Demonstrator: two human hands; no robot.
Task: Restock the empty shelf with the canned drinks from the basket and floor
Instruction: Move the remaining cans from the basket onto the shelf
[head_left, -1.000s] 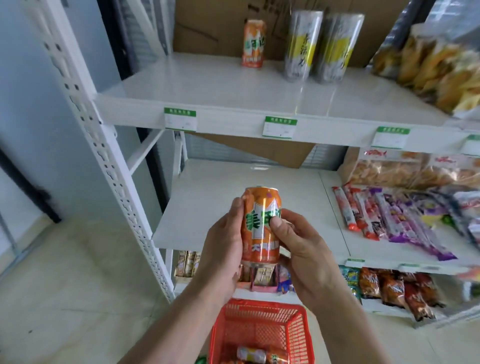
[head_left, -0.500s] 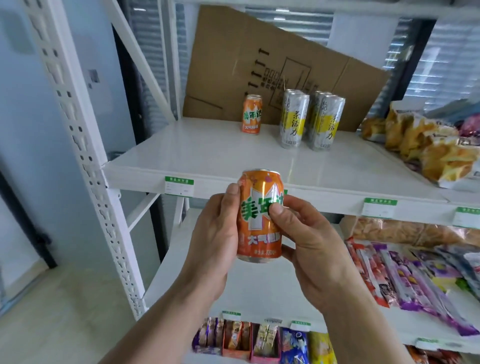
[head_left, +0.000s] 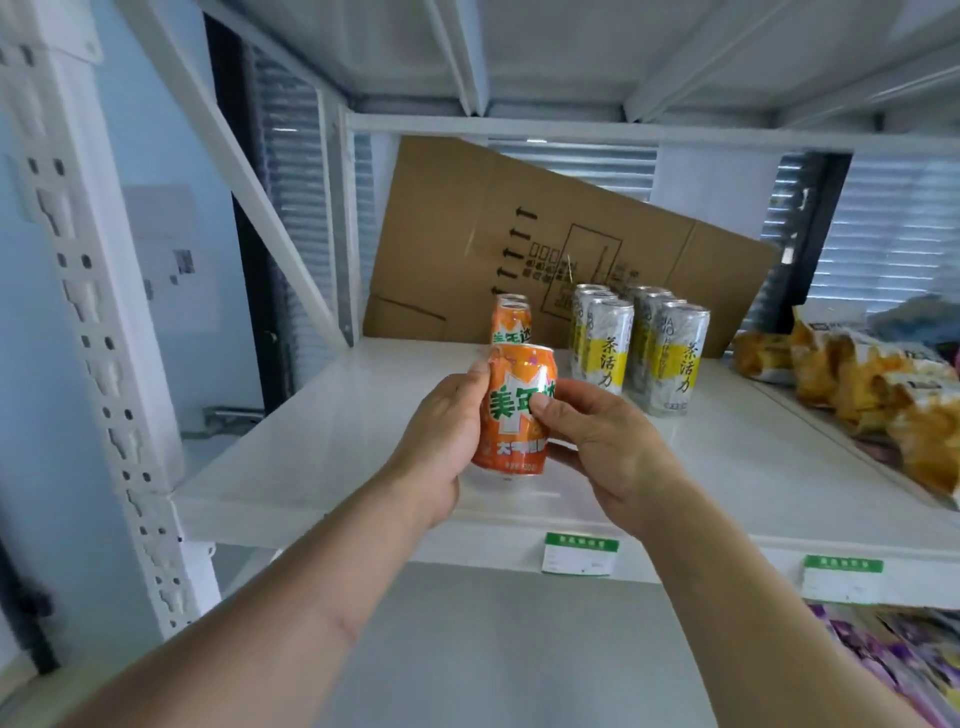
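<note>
Two hands clasping one orange can (head_left: 516, 413), upright, just above the front edge of the white shelf (head_left: 322, 447), not yet set down. Left hand (head_left: 441, 426) wrapped round the can's left side, thumb tip up near the rim; right hand (head_left: 602, 441) pinching the label with thumb and curled fingers. Farther back, toward the rear edge: more orange cans (head_left: 511, 323) in a short row, silver-and-yellow cans (head_left: 641, 348) beside them, cardboard sheet (head_left: 545, 244) leaning behind. Snack bags (head_left: 878, 395) along the right edge. Likely risks: can released too near the front edge and tipping off; a hurried push rearward knocking the standing orange cans; thin can wall denting under a hard squeeze.
</note>
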